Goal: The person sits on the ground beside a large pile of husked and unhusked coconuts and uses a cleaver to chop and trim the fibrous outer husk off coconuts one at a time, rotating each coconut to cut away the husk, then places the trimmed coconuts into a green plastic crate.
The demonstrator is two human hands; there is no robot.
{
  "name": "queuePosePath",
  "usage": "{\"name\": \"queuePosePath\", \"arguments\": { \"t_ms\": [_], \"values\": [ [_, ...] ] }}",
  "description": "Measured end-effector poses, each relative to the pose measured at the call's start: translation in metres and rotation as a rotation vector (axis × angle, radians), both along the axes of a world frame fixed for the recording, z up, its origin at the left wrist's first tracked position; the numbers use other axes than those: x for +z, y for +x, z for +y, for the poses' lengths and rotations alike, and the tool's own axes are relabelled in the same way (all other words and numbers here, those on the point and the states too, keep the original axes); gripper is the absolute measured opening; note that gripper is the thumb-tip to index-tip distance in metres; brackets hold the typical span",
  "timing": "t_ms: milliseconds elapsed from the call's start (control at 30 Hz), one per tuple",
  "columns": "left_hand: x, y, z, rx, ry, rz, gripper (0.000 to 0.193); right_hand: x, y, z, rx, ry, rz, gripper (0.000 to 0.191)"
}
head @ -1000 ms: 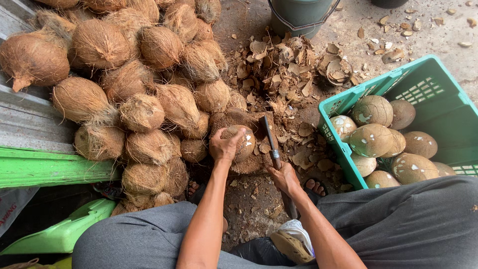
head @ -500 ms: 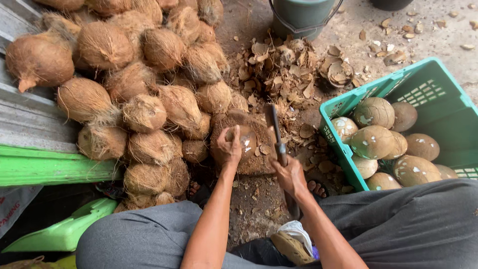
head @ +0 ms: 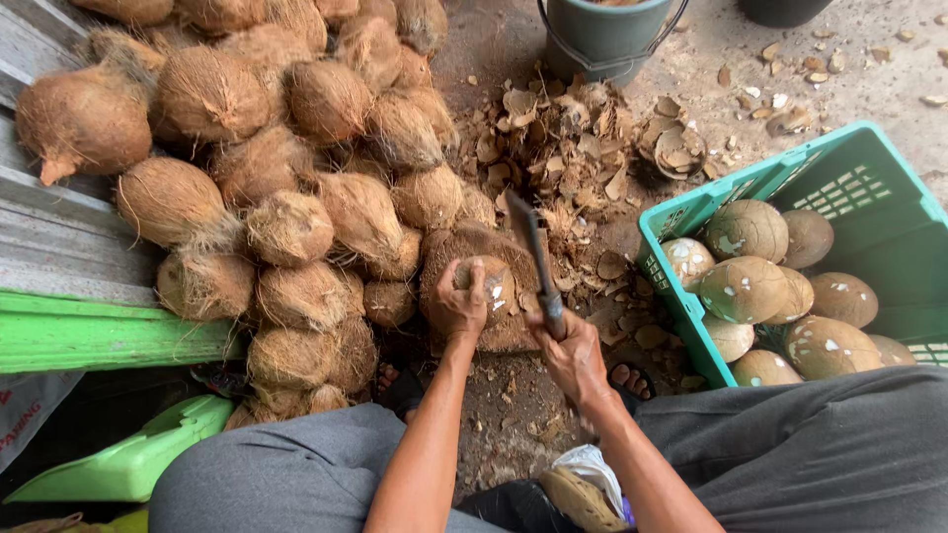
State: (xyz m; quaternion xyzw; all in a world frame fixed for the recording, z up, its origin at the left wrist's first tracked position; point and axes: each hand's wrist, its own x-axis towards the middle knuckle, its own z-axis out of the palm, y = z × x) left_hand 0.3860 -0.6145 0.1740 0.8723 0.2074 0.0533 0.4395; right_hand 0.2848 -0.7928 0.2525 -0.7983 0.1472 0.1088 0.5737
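Note:
My left hand point(head: 456, 308) grips a partly peeled coconut point(head: 491, 285) and presses it onto a round wooden chopping block point(head: 462, 250). My right hand point(head: 569, 353) is closed on the handle of a dark cleaver-like knife point(head: 531, 247), whose blade is raised and tilted up just right of the coconut. Both forearms reach out from between my grey-trousered knees.
A big heap of brown husked coconuts point(head: 286, 158) fills the left. A green plastic crate point(head: 681, 212) on the right holds several peeled coconuts point(head: 750, 286). Shell chips point(head: 573, 138) litter the ground beyond the block. A grey-green bucket point(head: 607, 35) stands at the top. Green boards point(head: 89, 336) lie at left.
The knife has swung up from lying low beside the coconut to a raised, tilted position. My left hand has kept its hold on the coconut atop the block.

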Motion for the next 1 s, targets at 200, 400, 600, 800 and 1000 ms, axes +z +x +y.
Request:
{"name": "queuePosePath", "arguments": {
  "t_ms": [200, 400, 600, 800, 1000],
  "values": [
    [0.007, -0.002, 0.0, -0.001, -0.099, 0.039, 0.067, -0.054, 0.006, -0.017, 0.199, -0.127, 0.35, 0.025],
    [-0.018, 0.0, 0.003, -0.014, -0.212, -0.067, 0.068, -0.054, -0.001, -0.01, 0.1, -0.147, 0.335, 0.033],
    [-0.028, 0.001, -0.017, 0.123, -0.189, 0.121, 0.059, -0.015, -0.002, -0.006, -0.064, -0.022, 0.038, 0.022],
    [-0.032, -0.002, -0.019, 0.223, -0.358, 0.019, 0.052, -0.038, -0.007, -0.001, 0.093, -0.208, 0.064, 0.021],
    [-0.036, -0.002, -0.02, 0.246, -0.282, -0.11, 0.049, -0.045, -0.007, -0.004, 0.06, -0.124, 0.321, 0.029]
  ]
}}
